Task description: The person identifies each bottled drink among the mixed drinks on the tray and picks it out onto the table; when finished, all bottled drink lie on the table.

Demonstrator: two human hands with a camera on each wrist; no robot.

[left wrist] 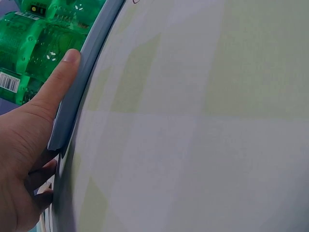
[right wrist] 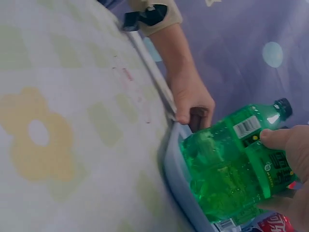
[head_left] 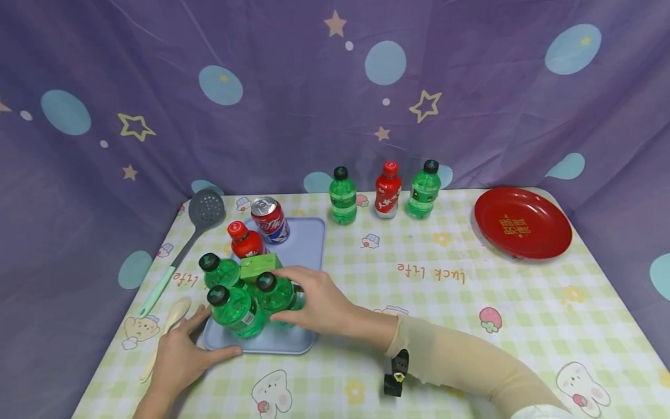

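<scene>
On the left of the table lies a light blue tray [head_left: 309, 241]. My left hand [head_left: 180, 355] holds its near left corner, thumb along the rim and the other fingers at the side. My right hand [head_left: 319, 302] grips a green soda bottle [head_left: 275, 295] with a black cap, upright at the tray's near right. Beside it on the tray stand two more green bottles [head_left: 238, 311], a green box [head_left: 260, 266], a red bottle [head_left: 247, 243] and a red and blue can [head_left: 271, 220]. In the right wrist view the gripped bottle [right wrist: 227, 159] is close to the tray rim.
A grey slotted turner [head_left: 206, 209] with a mint handle and a wooden spoon [head_left: 178, 310] lie left of the tray. At the back stand a green bottle [head_left: 342, 198], a red bottle [head_left: 388, 192] and another green bottle [head_left: 424, 192]. A red plate [head_left: 523, 224] sits far right.
</scene>
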